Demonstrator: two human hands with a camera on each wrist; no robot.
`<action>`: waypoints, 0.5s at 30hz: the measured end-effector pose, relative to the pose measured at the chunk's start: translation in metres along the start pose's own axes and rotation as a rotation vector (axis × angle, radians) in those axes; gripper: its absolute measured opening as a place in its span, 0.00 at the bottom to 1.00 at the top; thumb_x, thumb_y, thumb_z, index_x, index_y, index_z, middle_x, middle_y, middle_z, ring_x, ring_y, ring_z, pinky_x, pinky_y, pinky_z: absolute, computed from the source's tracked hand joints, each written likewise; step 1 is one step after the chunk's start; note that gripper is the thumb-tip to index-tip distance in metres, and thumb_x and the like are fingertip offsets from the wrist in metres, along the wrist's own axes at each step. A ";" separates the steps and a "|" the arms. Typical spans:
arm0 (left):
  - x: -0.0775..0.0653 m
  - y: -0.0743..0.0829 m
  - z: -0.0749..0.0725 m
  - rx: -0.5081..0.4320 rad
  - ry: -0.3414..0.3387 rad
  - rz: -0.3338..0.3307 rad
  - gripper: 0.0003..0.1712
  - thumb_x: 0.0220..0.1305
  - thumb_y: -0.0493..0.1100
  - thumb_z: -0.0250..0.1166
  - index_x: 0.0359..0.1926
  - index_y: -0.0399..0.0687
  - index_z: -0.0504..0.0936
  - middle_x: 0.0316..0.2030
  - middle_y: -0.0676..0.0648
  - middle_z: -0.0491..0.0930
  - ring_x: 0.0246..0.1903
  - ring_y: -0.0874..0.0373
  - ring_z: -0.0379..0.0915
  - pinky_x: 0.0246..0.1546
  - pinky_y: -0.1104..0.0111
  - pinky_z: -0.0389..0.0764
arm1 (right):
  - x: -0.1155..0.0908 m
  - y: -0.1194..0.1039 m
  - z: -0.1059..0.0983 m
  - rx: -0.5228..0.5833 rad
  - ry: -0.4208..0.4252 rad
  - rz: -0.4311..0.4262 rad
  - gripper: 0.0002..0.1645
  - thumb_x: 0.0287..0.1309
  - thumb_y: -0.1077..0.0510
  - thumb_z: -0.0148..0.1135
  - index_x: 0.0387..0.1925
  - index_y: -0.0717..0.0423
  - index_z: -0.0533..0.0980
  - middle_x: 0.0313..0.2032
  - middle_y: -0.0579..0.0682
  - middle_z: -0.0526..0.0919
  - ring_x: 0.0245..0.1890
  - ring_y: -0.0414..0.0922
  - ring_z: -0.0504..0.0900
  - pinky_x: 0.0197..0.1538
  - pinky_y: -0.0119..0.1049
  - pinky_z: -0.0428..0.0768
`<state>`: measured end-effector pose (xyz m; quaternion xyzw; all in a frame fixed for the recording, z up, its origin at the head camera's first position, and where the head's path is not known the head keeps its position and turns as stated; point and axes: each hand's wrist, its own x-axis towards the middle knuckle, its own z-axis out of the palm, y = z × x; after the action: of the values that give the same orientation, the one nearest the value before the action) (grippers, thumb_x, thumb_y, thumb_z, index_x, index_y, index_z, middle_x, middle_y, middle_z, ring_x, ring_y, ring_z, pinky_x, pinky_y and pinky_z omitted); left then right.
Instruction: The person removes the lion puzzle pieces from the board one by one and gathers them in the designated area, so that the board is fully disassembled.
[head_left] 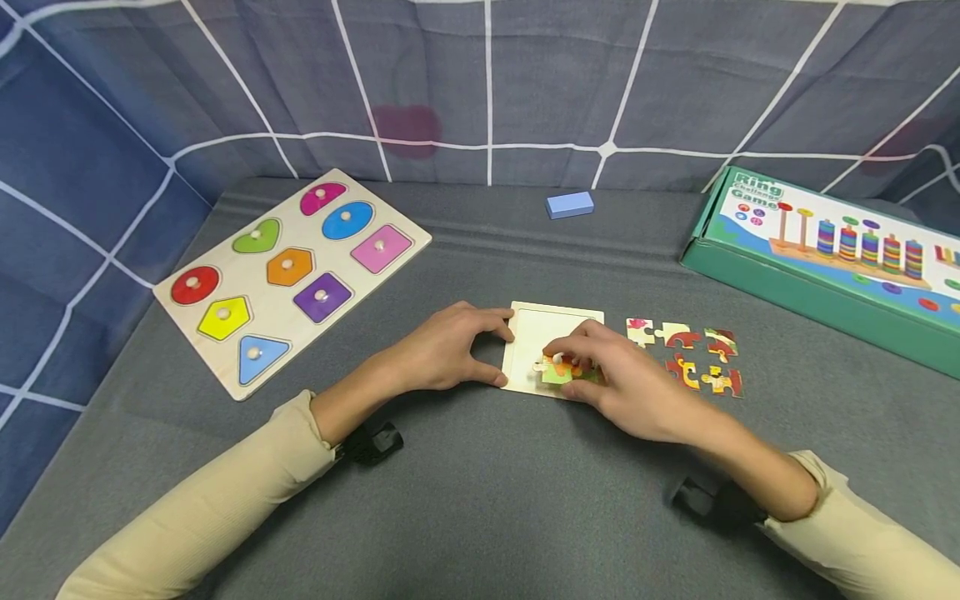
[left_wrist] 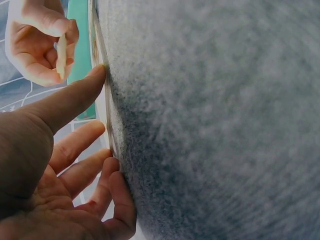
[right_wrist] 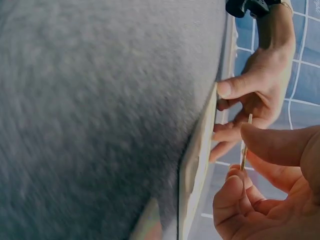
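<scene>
A shallow wooden puzzle tray (head_left: 525, 337) lies on the grey table in the head view. Along its left edge, the left hand (head_left: 446, 346) touches the frame, thumb near the lower corner and fingertips near the upper one. Over the tray's lower right part, the right hand (head_left: 633, 387) pinches a jigsaw piece (head_left: 553, 373) with green and orange print between thumb and fingers. That piece (right_wrist: 245, 145) shows edge-on in the right wrist view, raised off the tray. Several loose jigsaw pieces (head_left: 681, 336) lie right of the tray, printed in red, yellow and green.
At the left lies a wooden shape board (head_left: 288, 300) with coloured knobbed shapes. A blue block (head_left: 570, 205) sits at the back. The green Ring Challenge Game box (head_left: 810, 292) stands on the right. A blue cloth with white lines (head_left: 525, 92) hangs behind the table.
</scene>
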<state>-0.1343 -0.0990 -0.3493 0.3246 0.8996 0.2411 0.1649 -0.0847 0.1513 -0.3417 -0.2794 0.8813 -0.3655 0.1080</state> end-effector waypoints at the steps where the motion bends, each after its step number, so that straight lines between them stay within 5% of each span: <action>1: 0.000 0.000 0.000 0.001 0.000 0.000 0.26 0.53 0.49 0.77 0.53 0.47 0.83 0.68 0.46 0.68 0.60 0.48 0.67 0.62 0.56 0.66 | -0.001 -0.001 -0.002 0.006 -0.004 0.004 0.21 0.57 0.66 0.69 0.53 0.52 0.79 0.44 0.45 0.76 0.37 0.42 0.73 0.38 0.37 0.72; 15: 0.000 -0.001 0.001 0.010 0.004 0.004 0.27 0.53 0.49 0.77 0.53 0.46 0.83 0.68 0.46 0.69 0.61 0.47 0.67 0.62 0.56 0.66 | -0.014 0.005 -0.013 0.058 -0.012 -0.005 0.22 0.58 0.67 0.68 0.54 0.53 0.78 0.42 0.43 0.74 0.26 0.40 0.71 0.32 0.33 0.72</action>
<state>-0.1345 -0.0989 -0.3507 0.3267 0.9005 0.2375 0.1612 -0.0800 0.1694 -0.3362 -0.2805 0.8689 -0.3895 0.1207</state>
